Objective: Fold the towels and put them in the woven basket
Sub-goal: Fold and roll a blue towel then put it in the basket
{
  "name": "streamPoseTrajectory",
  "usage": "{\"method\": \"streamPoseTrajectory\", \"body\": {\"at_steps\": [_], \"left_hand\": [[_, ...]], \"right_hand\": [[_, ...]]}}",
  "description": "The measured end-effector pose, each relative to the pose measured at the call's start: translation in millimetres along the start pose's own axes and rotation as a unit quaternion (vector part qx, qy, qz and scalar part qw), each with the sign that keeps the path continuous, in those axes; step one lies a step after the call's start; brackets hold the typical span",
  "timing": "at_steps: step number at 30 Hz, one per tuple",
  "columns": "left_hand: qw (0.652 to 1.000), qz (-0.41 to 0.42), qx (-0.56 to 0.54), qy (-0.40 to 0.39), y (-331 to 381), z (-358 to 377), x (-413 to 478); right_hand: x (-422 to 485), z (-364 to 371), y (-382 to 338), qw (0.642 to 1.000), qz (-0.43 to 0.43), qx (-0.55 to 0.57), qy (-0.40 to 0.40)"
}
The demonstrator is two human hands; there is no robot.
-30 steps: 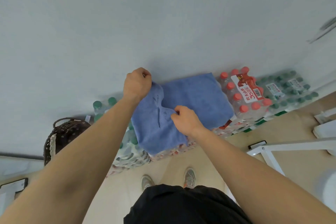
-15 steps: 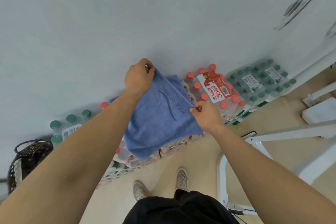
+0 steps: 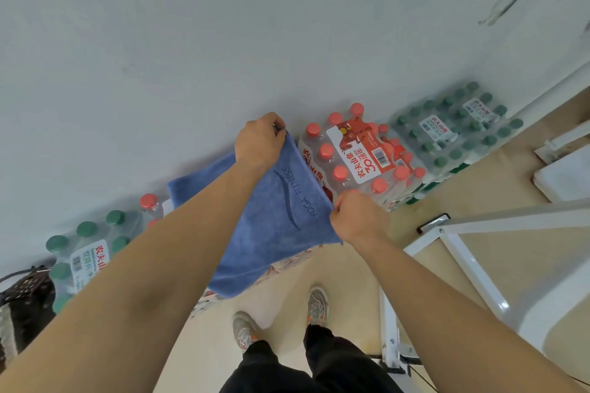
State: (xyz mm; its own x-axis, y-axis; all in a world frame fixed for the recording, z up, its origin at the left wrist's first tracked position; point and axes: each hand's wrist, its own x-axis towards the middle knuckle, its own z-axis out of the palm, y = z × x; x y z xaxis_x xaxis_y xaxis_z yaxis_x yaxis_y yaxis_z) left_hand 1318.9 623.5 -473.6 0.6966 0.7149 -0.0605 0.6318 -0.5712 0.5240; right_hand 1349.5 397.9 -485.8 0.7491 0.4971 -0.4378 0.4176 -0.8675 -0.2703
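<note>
A blue towel [image 3: 274,226] with dark "YOGA FITNESS" lettering is folded over on top of shrink-wrapped water bottle packs. My left hand [image 3: 260,142] pinches its far corner by the wall. My right hand [image 3: 357,217] pinches the near right corner. The fold's right edge is stretched between both hands, and the towel's lower end hangs over the front of the packs. The dark woven basket [image 3: 24,300] stands on the floor at the far left edge, only partly in view.
Red-capped bottle packs [image 3: 357,159] and green-capped packs [image 3: 453,128] line the grey wall to the right; more green-capped bottles [image 3: 86,249] sit left of the towel. A white metal frame [image 3: 472,249] stands at the right. My shoes [image 3: 281,316] are on the beige floor.
Both hands carried the towel's right half over to the left, folding it in two, so the red-capped pack it covered now shows. The view shifted, sliding the basket toward the left edge.
</note>
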Motion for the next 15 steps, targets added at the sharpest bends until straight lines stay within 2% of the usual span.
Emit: {"method": "streamPoseTrajectory", "body": {"at_steps": [4,7,11,15], "left_hand": [[0.998,0.023,-0.025,-0.045,-6.6,9.5,-2.6],[0.997,0.023,-0.061,-0.027,-20.0,8.2,-12.9],[1.0,-0.002,-0.03,-0.002,-46.4,9.0,-25.4],[1.0,0.013,-0.019,0.017,-63.6,11.2,-29.3]], "right_hand": [[16.6,-8.2,-16.3,0.998,-0.037,0.024,0.044],[40.9,-15.1,-37.1,0.994,-0.09,0.036,0.048],[77.8,-16.8,-68.2,0.988,-0.148,0.032,0.038],[109.7,-10.4,-91.6,0.987,-0.153,0.005,0.04]]}}
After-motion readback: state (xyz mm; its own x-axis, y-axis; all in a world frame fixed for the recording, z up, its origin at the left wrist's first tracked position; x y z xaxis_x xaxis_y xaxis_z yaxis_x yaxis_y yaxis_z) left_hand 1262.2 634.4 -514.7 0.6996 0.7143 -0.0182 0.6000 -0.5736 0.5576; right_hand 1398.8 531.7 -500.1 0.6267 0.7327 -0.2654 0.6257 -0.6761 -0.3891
